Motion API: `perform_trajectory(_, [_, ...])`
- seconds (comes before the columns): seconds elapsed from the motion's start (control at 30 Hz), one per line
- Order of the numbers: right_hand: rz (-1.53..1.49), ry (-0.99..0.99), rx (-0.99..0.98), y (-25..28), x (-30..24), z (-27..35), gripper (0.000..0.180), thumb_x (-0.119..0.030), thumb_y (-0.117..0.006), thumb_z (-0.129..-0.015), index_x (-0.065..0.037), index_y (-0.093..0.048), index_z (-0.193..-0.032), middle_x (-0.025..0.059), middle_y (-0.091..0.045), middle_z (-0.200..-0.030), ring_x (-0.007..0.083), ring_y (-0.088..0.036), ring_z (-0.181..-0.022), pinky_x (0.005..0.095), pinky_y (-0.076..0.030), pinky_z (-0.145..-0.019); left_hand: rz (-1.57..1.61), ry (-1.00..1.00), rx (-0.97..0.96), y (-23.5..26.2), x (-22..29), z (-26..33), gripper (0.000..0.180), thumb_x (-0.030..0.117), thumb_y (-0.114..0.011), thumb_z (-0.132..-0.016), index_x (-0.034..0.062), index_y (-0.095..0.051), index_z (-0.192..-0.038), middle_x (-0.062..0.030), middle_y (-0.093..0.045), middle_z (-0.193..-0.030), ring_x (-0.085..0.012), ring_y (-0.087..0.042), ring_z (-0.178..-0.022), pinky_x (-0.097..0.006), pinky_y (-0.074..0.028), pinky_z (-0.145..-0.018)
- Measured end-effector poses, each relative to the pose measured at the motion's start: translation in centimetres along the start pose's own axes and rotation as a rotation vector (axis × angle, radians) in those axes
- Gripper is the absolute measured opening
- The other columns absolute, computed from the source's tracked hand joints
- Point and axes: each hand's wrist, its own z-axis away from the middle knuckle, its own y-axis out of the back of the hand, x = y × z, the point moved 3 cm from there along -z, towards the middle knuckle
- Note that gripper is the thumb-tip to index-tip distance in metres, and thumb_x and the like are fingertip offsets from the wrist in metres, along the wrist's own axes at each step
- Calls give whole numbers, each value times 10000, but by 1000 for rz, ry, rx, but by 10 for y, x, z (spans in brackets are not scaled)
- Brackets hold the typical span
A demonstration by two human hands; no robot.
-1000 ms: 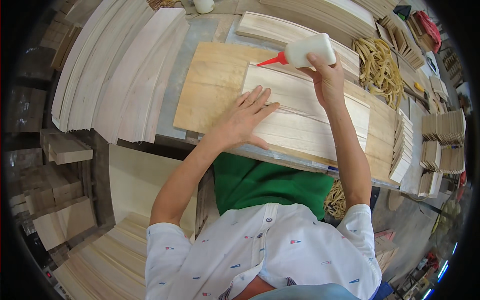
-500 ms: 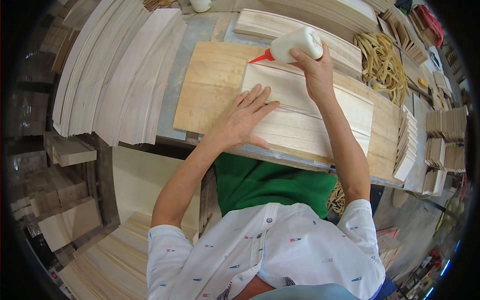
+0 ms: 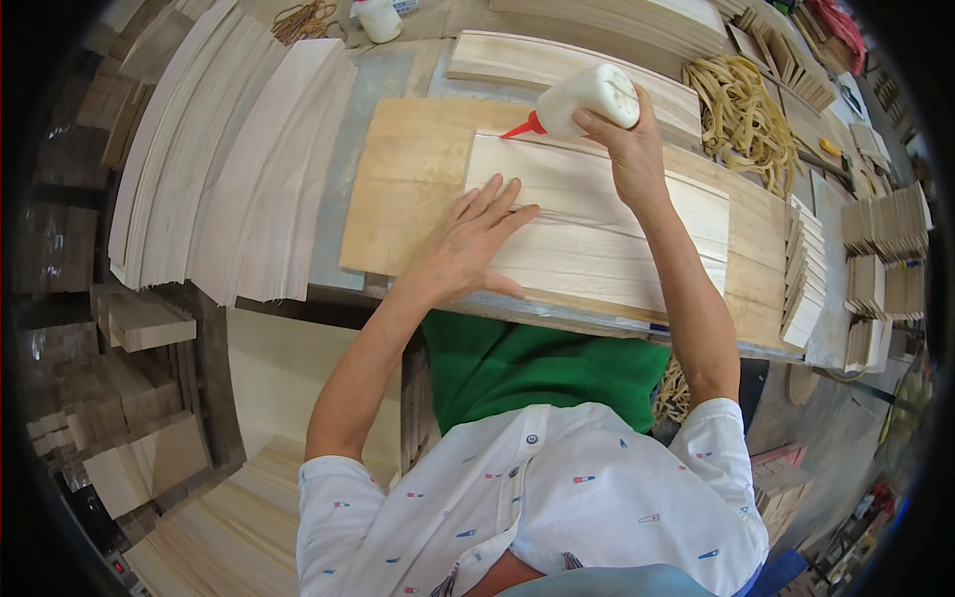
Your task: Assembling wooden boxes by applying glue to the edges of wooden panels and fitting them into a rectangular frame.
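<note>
Surface: grey where bare, it runs under both hands and carries a broad tan board.
Room: workshop, with wood blocks stacked low to the left of the left hand.
Left of left hand: long pale boards, stacked.
Beyond the hands: a plank and, farther left, a second white bottle.
Right of right hand: a heap of yellowish bands; nearer the body, a row of slats.
In the way: the right forearm covers part of the pale panels.
Pale panels: on the tan board, under the left hand.
Left hand: palm down, fingers spread, gripping nothing.
Right hand: raised, curled round a white squeeze bottle, tilted.
Red nozzle: points left, down at the panels' far edge; contact is hard to make out.
</note>
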Motion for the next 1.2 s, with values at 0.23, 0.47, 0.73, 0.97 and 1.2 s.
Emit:
perform_trajectory(0.23, [89, -7, 86, 73, -16, 18, 567, -72, -781, -769, -25, -491, -1253, 66, -616, -1114, 154, -582, -1034, 295, -471, -897, 2, 36, -48, 0, 1, -1, 1026, 514, -794, -597, 137, -376, -1454, -149, -201, -1575, -325, -132, -1465, -463, -149, -1184])
perform_trajectory(0.47, [152, 6, 181, 162, -39, 45, 560, -34, -771, -775, -41, -486, -1258, 52, -611, -1130, 150, -573, -1052, 298, -473, -900, -15, 76, -97, 6, 9, -4, 1025, 449, -819, -597, 153, -362, -1466, -130, -187, -1583, -320, -126, -1467, -469, -141, -1186])
perform_trajectory(0.73, [250, 5, 275, 240, -63, 69, 539, -52, -762, -785, -38, -493, -1252, 54, -620, -1118, 163, -586, -1049, 309, -497, -871, -23, 114, -136, 7, 13, -5, 1029, 370, -843, -584, 145, -366, -1467, -139, -188, -1582, -322, -128, -1468, -476, -144, -1184])
perform_trajectory(0.97, [274, 3, 319, 268, -74, 78, 482, -27, -711, -831, -26, -472, -1249, 81, -595, -1148, 194, -603, -1057, 336, -542, -847, -22, 99, -119, 11, 18, -8, 1045, 347, -854, -557, 112, -378, -1457, -159, -202, -1574, -332, -139, -1464, -459, -153, -1185])
perform_trajectory(1.2, [130, 61, 433, 273, -88, 90, 398, -82, -704, -834, 0, -525, -1180, 111, -623, -1085, 234, -644, -983, 385, -587, -789, -46, 84, -90, 9, 11, -1, 1105, 421, -864, -535, 110, -357, -1466, -168, -230, -1563, -333, -155, -1460, -465, -149, -1180])
